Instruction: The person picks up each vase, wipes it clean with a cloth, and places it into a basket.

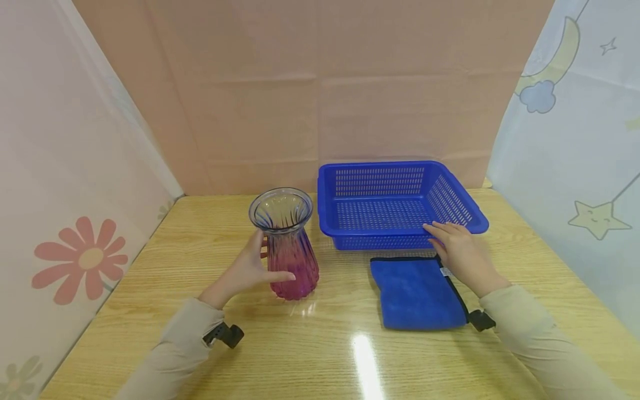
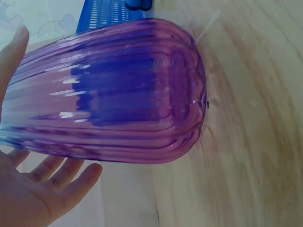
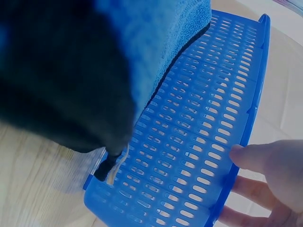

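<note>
A tall ribbed glass vase [image 1: 292,250], smoky at its flared mouth and pink-purple at its base, stands upright on the table. My left hand [image 1: 252,266] is spread about its left side, thumb in front and fingers partly hidden behind it; in the left wrist view the thumb is straight and the fingers [image 2: 71,177] lie loosely at the glass. My right hand [image 1: 465,253] holds the near rim of a blue plastic basket [image 1: 327,228], thumb [image 3: 251,156] outside the wall, fingers over the rim. Below that hand lies a folded blue cloth [image 1: 420,294] with black edging.
The basket sits at the back of the wooden table [image 1: 310,355], close to the beige backdrop [image 1: 320,83]. Patterned sheets [image 1: 50,166] hang at both sides. The cloth lies right before the basket, and the vase stands to the basket's left.
</note>
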Demonstrator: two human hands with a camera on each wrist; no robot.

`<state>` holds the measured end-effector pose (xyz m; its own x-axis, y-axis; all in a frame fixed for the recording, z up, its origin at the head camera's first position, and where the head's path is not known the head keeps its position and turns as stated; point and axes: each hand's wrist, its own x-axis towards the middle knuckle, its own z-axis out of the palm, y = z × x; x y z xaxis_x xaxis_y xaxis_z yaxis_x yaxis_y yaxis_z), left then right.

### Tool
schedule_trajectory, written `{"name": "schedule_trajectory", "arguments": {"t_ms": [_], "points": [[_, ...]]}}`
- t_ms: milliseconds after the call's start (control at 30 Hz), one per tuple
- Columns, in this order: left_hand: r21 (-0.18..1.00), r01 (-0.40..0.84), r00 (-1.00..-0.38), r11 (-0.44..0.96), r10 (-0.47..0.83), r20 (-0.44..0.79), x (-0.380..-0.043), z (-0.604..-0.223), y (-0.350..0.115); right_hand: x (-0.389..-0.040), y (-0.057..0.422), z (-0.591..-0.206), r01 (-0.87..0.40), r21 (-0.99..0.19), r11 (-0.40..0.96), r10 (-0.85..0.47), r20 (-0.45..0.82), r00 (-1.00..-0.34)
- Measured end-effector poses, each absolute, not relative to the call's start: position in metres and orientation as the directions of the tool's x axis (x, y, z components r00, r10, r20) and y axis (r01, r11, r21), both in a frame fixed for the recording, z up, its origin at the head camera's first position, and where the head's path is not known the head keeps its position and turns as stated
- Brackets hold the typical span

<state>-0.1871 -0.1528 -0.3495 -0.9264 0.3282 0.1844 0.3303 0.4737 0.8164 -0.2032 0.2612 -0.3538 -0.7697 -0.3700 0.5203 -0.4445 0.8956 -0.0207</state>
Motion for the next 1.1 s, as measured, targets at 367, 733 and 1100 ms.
{"name": "schedule_trajectory", "arguments": {"t_ms": [367,733,1100], "points": [[0.814,0.290,-0.948,0.503,0.266,0.173,-0.184,-0.349,-0.150,-0.202,0.261,-0.354,-0.441,-0.026,0.897,-0.359,0.540,-0.762],[0.824,0.243,-0.965,0.511,0.211,0.154,-0.182,-0.347,-0.147,-0.201,0.261,-0.354,-0.468,-0.033,0.883,-0.378,0.540,-0.752],[0.845,0.238,-0.969,0.479,0.171,0.176,-0.182,-0.348,-0.143,-0.201,0.260,-0.354,-0.477,-0.033,0.878,-0.386,0.540,-0.748]]}}
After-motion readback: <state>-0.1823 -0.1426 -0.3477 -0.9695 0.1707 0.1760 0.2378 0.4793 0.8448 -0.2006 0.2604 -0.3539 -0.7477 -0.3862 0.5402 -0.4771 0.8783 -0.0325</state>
